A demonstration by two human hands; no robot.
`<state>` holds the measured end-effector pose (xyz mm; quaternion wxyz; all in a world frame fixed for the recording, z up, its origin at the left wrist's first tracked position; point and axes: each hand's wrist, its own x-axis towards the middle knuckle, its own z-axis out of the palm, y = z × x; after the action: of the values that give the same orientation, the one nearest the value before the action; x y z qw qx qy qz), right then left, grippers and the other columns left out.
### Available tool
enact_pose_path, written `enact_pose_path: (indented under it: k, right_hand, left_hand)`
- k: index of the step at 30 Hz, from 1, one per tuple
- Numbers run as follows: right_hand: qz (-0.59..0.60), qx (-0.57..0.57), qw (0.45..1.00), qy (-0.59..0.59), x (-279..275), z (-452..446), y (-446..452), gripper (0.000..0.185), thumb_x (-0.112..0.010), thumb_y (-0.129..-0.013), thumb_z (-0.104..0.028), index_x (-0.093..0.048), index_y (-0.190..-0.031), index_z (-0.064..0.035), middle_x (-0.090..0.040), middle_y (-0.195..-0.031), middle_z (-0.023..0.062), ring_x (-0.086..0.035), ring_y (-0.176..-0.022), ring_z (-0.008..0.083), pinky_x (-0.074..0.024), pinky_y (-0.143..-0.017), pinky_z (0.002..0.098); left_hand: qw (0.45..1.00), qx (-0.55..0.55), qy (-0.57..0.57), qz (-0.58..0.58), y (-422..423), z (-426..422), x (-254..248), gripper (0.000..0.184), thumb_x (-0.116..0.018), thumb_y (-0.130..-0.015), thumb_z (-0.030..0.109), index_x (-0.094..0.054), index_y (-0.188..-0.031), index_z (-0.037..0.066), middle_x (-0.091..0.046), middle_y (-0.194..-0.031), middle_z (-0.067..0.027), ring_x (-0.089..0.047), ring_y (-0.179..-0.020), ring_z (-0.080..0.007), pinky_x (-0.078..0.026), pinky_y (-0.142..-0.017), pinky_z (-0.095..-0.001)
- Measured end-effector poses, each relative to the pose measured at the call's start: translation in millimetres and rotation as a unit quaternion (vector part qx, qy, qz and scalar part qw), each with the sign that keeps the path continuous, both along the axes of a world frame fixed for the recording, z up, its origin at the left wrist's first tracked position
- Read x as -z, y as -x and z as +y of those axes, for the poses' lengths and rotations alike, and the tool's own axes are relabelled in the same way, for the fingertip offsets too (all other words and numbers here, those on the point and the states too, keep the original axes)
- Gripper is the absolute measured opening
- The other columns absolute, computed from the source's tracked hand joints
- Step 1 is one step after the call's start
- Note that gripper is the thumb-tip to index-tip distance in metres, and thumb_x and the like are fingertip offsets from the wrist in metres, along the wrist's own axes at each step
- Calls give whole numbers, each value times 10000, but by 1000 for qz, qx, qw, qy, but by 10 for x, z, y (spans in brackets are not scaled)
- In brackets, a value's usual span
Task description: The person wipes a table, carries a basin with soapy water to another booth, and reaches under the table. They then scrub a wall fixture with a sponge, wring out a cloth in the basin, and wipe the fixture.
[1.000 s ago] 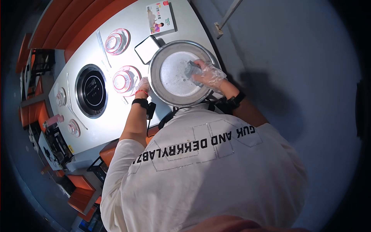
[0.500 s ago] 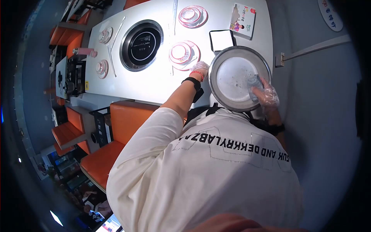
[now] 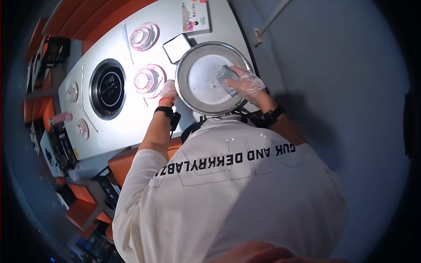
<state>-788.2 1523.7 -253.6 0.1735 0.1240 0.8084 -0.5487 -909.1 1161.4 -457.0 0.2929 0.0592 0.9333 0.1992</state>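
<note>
One round metal basin [image 3: 202,85]; film-gloved right hand [image 3: 251,86] pinches grey cloth [image 3: 227,79]; left hand's [image 3: 168,89] fingers: cannot tell.

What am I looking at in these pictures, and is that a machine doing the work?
No machine: these are a person's two hands in thin clear plastic gloves. Every picture comes from one camera worn on the person's head, looking forward and down.

The right hand holds a crumpled-looking grey pad inside a wide, round silver metal basin. The left hand is beside the basin's rim; whether it grips anything, I can't tell.

On the long white table there are also pink-rimmed dish sets, a printed cardboard-looking box and a black-framed white rectangular panel. A round black hob is set into the tabletop.
</note>
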Motion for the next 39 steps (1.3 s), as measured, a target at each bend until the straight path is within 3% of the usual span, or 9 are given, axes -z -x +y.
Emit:
enact_pose_path:
  k: [1,4,12,13,17,20,25,31,39]
  right_hand:
    - [-10,22,997,67,18,-26,17,673,-672,-867,-399,-477,-1399,-35,-600,-1286,200,-587,-1170,304,-451,-997,366]
    - [-20,-7,998,-62,-70,16,-31,693,-673,-845,-401,-485,-1392,-20,-604,-1271,211,-589,-1167,310,-446,-1000,360]
    - [-31,220,964,143,-144,285,-206,802,-757,-819,-401,-444,-1432,11,-631,-1238,140,-636,-1073,254,-532,-852,313]
    - [-42,264,937,224,-199,315,-203,687,-754,-843,-349,-503,-1365,20,-650,-1129,132,-660,-942,226,-542,-674,282]
    - [16,287,840,461,49,655,-289,351,-680,-920,-256,-564,-1163,-31,-616,-937,125,-605,-722,170,-448,-523,259]
    - [-47,404,706,580,-70,767,-335,345,-661,-938,-248,-549,-1171,-21,-609,-943,125,-599,-727,186,-460,-556,269]
    - [-16,376,585,718,581,1095,-503,379,-577,-974,-317,-510,-1163,3,-569,-951,135,-560,-795,206,-467,-632,302]
    - [-29,476,501,722,933,1123,-532,396,-568,-968,-346,-503,-1110,18,-569,-942,138,-562,-797,220,-476,-638,310]
    - [-49,509,454,729,1228,1171,-339,398,-559,-952,-303,-503,-1106,60,-552,-938,135,-564,-820,219,-497,-684,323]
  left_hand:
    - [1000,-1,1,0,21,-27,36,219,-575,-866,145,-709,-986,21,-699,-920,-205,-700,-796,-305,-554,-705,-390]
    - [1000,8,-2,2,66,-104,141,218,-578,-865,148,-708,-984,19,-699,-918,-205,-700,-798,-305,-553,-705,-390]
    - [999,31,-10,0,229,-47,240,219,-587,-862,158,-706,-979,16,-697,-911,-205,-697,-803,-306,-551,-706,-390]
    - [999,34,-10,0,232,-53,227,219,-588,-862,159,-705,-978,16,-697,-910,-205,-697,-804,-306,-551,-706,-390]
    - [999,35,-10,-2,256,-83,190,219,-592,-861,163,-704,-976,14,-697,-906,-205,-696,-807,-307,-550,-706,-390]
    - [999,34,-10,-4,274,-95,189,220,-596,-860,167,-703,-974,13,-696,-904,-205,-695,-809,-307,-549,-706,-390]
    - [999,32,-15,-9,281,-140,197,221,-601,-858,173,-702,-971,11,-695,-900,-205,-694,-812,-308,-547,-706,-390]
    - [999,26,-20,-16,280,-181,266,224,-608,-856,179,-700,-968,9,-694,-894,-206,-692,-816,-308,-546,-707,-390]
    - [999,19,-31,-28,270,-181,359,228,-617,-854,189,-698,-963,5,-693,-887,-206,-690,-821,-309,-543,-707,-391]
